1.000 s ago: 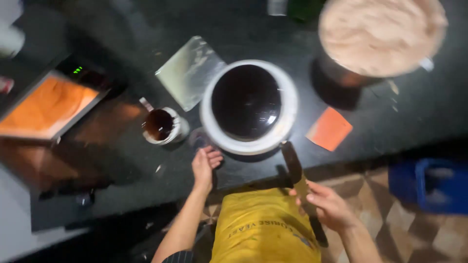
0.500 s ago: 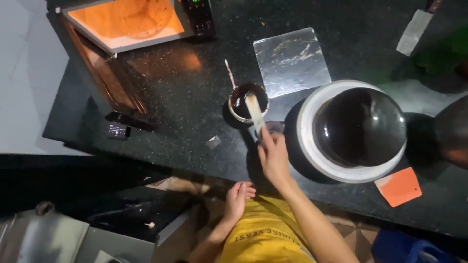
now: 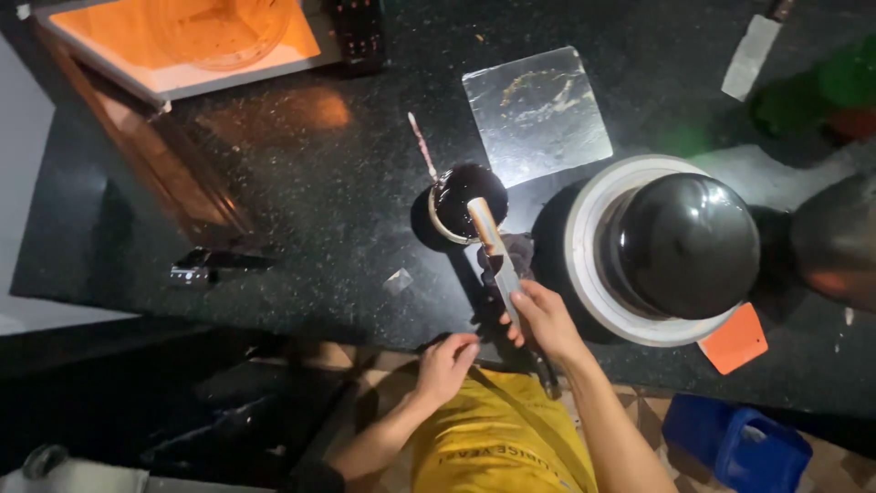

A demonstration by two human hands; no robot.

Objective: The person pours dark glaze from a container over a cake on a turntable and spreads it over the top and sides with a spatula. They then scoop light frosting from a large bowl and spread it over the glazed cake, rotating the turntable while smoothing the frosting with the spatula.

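My right hand [image 3: 546,319] grips a long palette knife [image 3: 493,246] whose tip rests over a small bowl of dark chocolate glaze [image 3: 465,199] on the black counter [image 3: 319,210]. My left hand [image 3: 444,362] is at the counter's near edge, fingers curled, holding nothing that I can see. To the right, a dark glazed dome cake [image 3: 686,242] sits on a white round stand [image 3: 593,274]. A thin stick [image 3: 421,144] lies just behind the bowl.
A clear square sheet [image 3: 537,111] lies behind the bowl. An open oven with orange glow [image 3: 182,41] is at the back left. An orange scraper [image 3: 735,340] lies by the stand, a blade [image 3: 750,53] at the back right, a blue crate [image 3: 739,445] on the floor.
The view swung left across the counter. My right hand brought the knife from the counter's edge up to the small bowl, and my left hand drew back from the counter toward my body.
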